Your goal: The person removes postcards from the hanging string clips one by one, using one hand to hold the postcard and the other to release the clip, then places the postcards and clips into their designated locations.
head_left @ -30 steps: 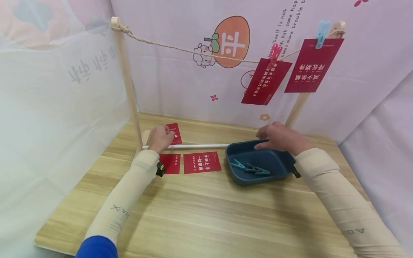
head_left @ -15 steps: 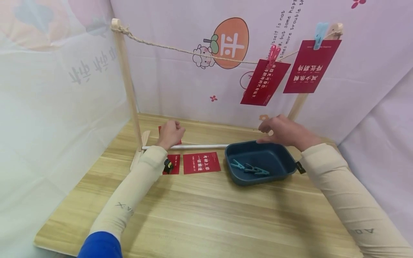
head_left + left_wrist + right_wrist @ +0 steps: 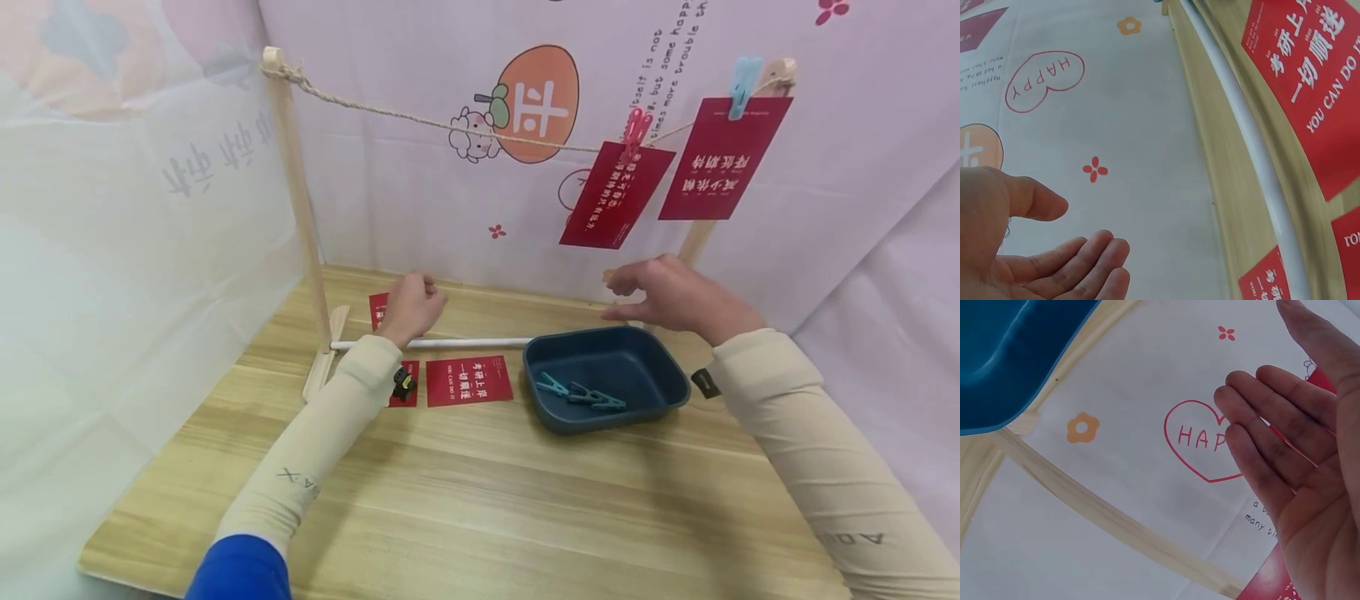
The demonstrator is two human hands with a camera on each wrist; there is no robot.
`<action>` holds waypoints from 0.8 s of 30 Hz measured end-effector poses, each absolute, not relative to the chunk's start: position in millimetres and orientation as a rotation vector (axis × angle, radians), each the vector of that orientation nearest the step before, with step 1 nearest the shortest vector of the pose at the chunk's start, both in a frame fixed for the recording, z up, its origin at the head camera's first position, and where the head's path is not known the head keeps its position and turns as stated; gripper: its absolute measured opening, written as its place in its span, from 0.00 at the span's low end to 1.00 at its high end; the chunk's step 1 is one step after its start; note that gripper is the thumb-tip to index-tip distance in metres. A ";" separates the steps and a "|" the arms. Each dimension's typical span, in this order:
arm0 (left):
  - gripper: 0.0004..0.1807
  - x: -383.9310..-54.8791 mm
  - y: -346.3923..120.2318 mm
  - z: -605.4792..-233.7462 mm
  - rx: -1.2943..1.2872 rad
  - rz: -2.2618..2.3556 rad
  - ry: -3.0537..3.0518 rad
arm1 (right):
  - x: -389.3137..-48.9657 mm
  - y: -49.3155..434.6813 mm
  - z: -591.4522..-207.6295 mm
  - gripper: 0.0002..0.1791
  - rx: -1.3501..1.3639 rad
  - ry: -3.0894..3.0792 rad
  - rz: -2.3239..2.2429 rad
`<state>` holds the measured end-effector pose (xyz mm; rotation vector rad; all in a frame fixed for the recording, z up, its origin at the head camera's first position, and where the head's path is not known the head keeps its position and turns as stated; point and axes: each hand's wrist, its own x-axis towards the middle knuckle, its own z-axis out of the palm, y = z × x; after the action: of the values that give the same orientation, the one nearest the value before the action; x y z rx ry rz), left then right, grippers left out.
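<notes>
My left hand (image 3: pixel 414 307) hovers near the white rod (image 3: pixel 480 343), in front of a red card (image 3: pixel 377 310) that it partly covers. In the left wrist view its fingers are loosely bent, the thumb apart, and nothing is held. My right hand (image 3: pixel 670 292) is raised above the far right rim of a dark blue basin (image 3: pixel 641 354); the right wrist view shows an empty palm with relaxed fingers. Several teal clothespins (image 3: pixel 598 397) lie in the basin. A printed red card (image 3: pixel 468 380) lies left of it, beside another red card (image 3: pixel 413 372) partly hidden by the left sleeve.
A twine line (image 3: pixel 450 122) runs between two wooden posts (image 3: pixel 297 192). From it hang two red cards, one (image 3: pixel 618 196) on a pink clothespin (image 3: pixel 637 129), the other (image 3: pixel 723 162) on a light blue clothespin (image 3: pixel 744 83). A printed cloth (image 3: pixel 420 208) stands behind the wooden table (image 3: pixel 487 500).
My left hand has drifted right and slightly away, uncovering the left part of the far red card. The right hand has risen from the basin and moved a little right.
</notes>
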<state>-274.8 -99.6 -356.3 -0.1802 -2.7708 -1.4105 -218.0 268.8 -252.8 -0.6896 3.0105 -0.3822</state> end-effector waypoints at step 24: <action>0.23 -259.0 -55.8 -327.2 -0.432 -1.357 -2.703 | -211.8 274.0 -226.8 0.30 -0.664 3.257 -0.496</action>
<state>-259.0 -55.8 -327.2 -0.4320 -2.7030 -1.3574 -211.8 274.0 -226.8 -0.6640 3.2570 -0.4957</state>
